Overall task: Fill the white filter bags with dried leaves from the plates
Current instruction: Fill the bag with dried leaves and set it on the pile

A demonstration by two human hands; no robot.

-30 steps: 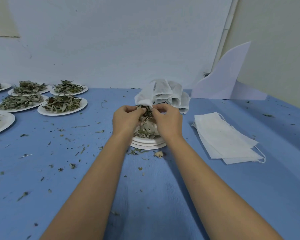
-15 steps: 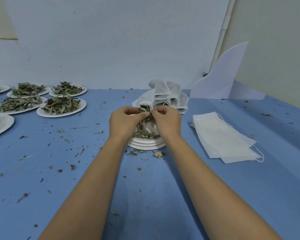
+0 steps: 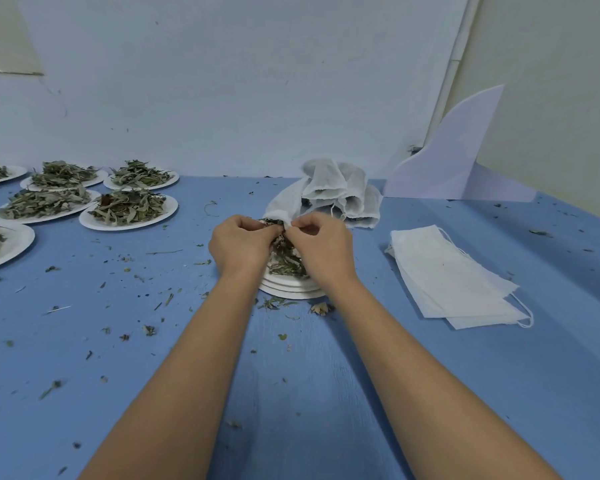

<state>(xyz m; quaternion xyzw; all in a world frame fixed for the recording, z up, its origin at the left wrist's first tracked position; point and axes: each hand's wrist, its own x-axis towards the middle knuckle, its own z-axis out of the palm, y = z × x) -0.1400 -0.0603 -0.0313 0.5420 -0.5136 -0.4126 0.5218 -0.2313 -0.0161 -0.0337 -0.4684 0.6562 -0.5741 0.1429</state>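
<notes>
From the head camera, both forearms reach forward over the blue table [image 3: 291,393] and the hands meet just above a stack of white plates [image 3: 291,293]. The left hand [image 3: 239,247] has its fingers curled, thumb and fingertips pinching the near edge of a white filter bag [image 3: 284,206] at its mouth. The right hand [image 3: 323,251] is curled the same way, thumb against forefinger, pinching the bag's mouth from the other side. Whether its fingertips also hold leaves cannot be told. The two hands nearly touch at the fingertips. The bag's body trails away beyond the knuckles, lying tilted toward the far side.

Dried leaves [image 3: 286,259] show in the gap between the hands, some at the bag's mouth and some heaped on the top plate directly under the palms.

Just beyond the right hand sits a pile of filled bags [image 3: 340,192], bunched and upright. To the right of the right hand, apart from it, lies a flat stack of empty bags [image 3: 447,275] with drawstrings trailing. Well to the left of the left hand stand several leaf plates [image 3: 129,210], each loaded with leaves. Leaf crumbs [image 3: 148,329] are strewn over the table around both forearms. A white board [image 3: 447,161] leans in the corner far beyond the right hand.
</notes>
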